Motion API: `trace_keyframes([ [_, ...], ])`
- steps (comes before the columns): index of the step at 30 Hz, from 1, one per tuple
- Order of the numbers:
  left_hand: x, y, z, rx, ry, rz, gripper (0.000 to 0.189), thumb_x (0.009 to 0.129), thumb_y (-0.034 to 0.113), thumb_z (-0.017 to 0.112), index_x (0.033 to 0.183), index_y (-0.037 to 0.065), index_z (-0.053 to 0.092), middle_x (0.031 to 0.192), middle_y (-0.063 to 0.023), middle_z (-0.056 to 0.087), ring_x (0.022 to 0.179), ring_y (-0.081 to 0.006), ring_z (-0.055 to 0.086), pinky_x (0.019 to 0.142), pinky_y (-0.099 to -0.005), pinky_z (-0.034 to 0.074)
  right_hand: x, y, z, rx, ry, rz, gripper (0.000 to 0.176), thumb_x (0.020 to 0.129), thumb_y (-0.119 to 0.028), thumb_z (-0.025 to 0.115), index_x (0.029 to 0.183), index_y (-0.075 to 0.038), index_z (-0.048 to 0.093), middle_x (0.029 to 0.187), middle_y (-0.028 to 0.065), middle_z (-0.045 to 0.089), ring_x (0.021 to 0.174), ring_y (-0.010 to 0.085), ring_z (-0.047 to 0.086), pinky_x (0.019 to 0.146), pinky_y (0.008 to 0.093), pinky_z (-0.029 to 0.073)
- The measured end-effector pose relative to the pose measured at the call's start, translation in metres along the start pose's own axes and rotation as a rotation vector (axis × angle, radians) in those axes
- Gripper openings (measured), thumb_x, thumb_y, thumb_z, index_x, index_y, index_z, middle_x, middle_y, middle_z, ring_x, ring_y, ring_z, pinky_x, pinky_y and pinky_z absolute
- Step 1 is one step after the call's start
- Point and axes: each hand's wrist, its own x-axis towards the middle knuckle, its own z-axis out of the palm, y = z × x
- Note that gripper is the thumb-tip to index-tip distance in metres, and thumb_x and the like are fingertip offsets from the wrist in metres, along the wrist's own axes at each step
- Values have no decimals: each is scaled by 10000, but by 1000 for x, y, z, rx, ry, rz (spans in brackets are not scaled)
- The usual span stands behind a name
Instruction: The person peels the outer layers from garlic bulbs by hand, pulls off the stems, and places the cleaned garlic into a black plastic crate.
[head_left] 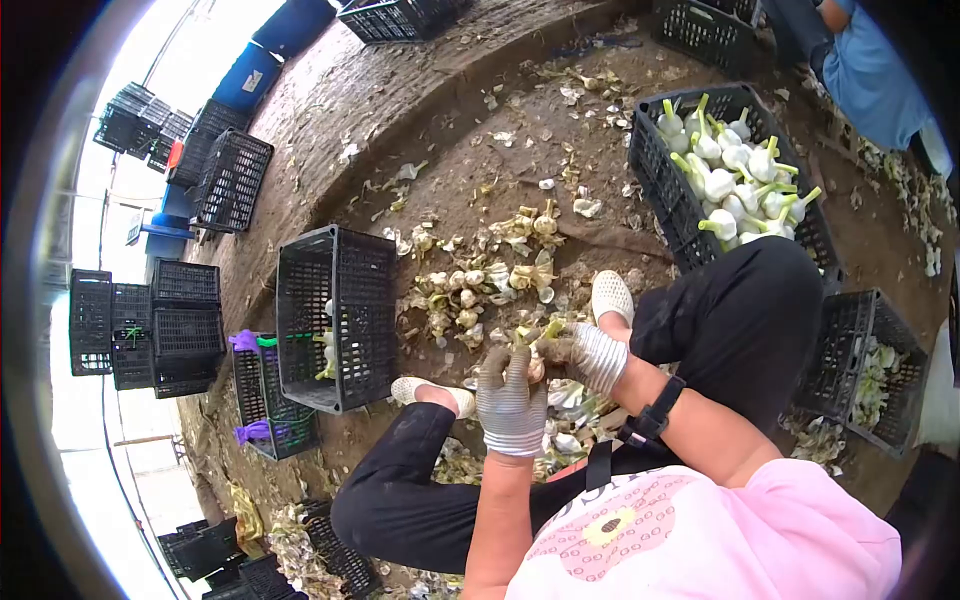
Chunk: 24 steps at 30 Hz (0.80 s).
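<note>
My left hand (pixel 511 395), in a striped, dirt-stained work glove, is closed on a garlic bulb (pixel 537 369) in front of my knees. From the other side my right hand (pixel 588 357), gloved the same way, grips this bulb too. A short green stem (pixel 552 328) sticks up between the fingers, which hide most of the bulb. Just beyond my hands, unpeeled garlic bulbs (pixel 466 298) lie in a loose pile on the dirt floor.
A black crate (pixel 668 205) of clean white garlic stands at the upper right. Left of the pile, another crate (pixel 362 320) is tipped on its side with a few bulbs inside. Peelings (pixel 570 400) litter the ground, and a person in blue (pixel 880 75) sits at the far right.
</note>
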Motion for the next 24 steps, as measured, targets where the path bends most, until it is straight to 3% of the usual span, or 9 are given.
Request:
trace_keyframes([
  [6, 11, 1, -15, -362, -67, -197, 422, 594, -24, 672, 982, 54, 525, 976, -99, 501, 850, -229, 522, 754, -321, 449, -9, -3, 3, -336, 1, -26, 323, 735, -155, 712, 989, -6, 578, 874, 57, 623, 775, 143, 601, 679, 276, 512],
  [8, -1, -9, -5, -864, -30, -575, 371, 686, 130, 666, 998, 31, 492, 895, -74, 545, 753, -178, 568, 654, -250, 472, -14, -5, 14, -845, 70, -55, 287, 725, -68, 660, 997, -23, 581, 855, 56, 630, 767, 135, 593, 654, 280, 483],
  [10, -4, -18, -8, -1357, -62, -969, 378, 739, 266, 608, 1017, 42, 486, 886, -94, 558, 739, -199, 584, 588, -282, 492, -13, 3, 16, -1335, 142, -402, 263, 713, -39, 622, 974, -32, 592, 848, 54, 632, 756, 121, 576, 661, 278, 471],
  [15, -4, -17, 0, -1309, -136, -931, 446, 801, 277, 575, 1174, 76, 434, 1060, -118, 525, 862, -245, 586, 614, -297, 542, -7, 1, 4, -629, 116, -258, 165, 756, -70, 630, 920, -54, 620, 812, 71, 631, 756, 129, 581, 671, 281, 469],
  [18, -15, -13, 8, -998, -158, -707, 502, 792, 244, 637, 1203, 71, 407, 1129, -116, 497, 886, -191, 566, 647, -247, 513, -12, -2, 6, -853, 120, -369, 150, 755, -101, 646, 901, -68, 629, 816, 70, 632, 765, 126, 579, 674, 278, 467],
  [19, -18, -7, 15, -1055, -114, -591, 519, 799, 267, 639, 1208, 59, 396, 1111, -116, 511, 889, -159, 549, 633, -225, 493, -15, 2, 10, -1185, 96, -543, 136, 761, -124, 646, 883, -66, 629, 805, 71, 629, 756, 129, 579, 671, 282, 469],
  [20, -20, -7, 21, -1094, -85, -782, 471, 815, 282, 618, 1175, 44, 429, 1023, -113, 545, 861, -159, 544, 630, -246, 482, -20, 5, 18, -1316, 84, -583, 151, 772, -145, 646, 892, -56, 625, 781, 55, 622, 741, 132, 574, 665, 294, 473],
  [23, -15, -9, 26, -1195, 110, -910, 358, 825, 311, 580, 1060, 47, 524, 859, -69, 573, 674, -145, 551, 584, -244, 463, -10, 13, 13, -526, 55, -279, 177, 794, -125, 628, 936, -20, 611, 800, 51, 621, 723, 129, 576, 645, 267, 472],
  [24, -6, -6, 34, -1277, 343, -1009, 329, 821, 329, 560, 1015, 64, 551, 820, -56, 573, 581, -132, 547, 504, -232, 457, -7, 9, 8, -283, 46, -213, 190, 810, -114, 616, 965, -5, 600, 821, 53, 621, 725, 124, 581, 645, 248, 468],
])
